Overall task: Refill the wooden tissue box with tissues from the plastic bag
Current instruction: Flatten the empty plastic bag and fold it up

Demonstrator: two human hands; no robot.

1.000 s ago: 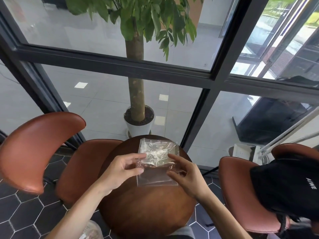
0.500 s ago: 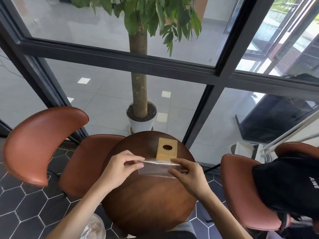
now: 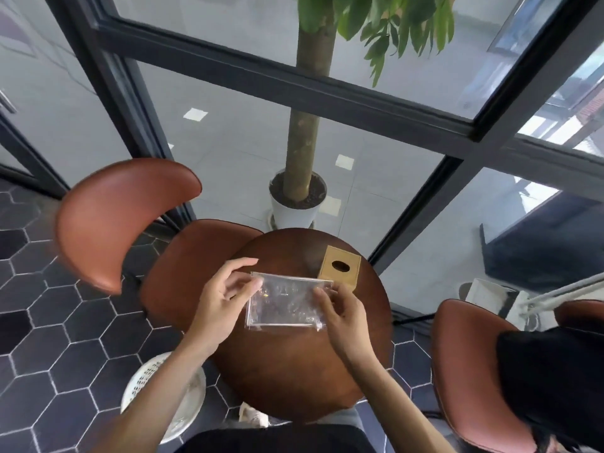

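- In the middle of the frame, the left hand (image 3: 219, 308) pinches the left edge of the clear plastic bag (image 3: 286, 300), and the right hand (image 3: 343, 317) pinches its right edge.
- The bag is between both hands, above the round table (image 3: 304, 380).
- Just beyond the bag, toward upper right, the wooden tissue box (image 3: 340, 268) stands on the table.

Left hand (image 3: 219, 300), right hand (image 3: 340, 313) pinch plastic bag (image 3: 283, 302) above table (image 3: 294, 374); wooden tissue box (image 3: 340, 268) behind.

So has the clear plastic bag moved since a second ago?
Yes. The clear plastic bag then stood up, hiding the light wooden tissue box; now it lies flatter, nearer the person, and the box shows beyond it.
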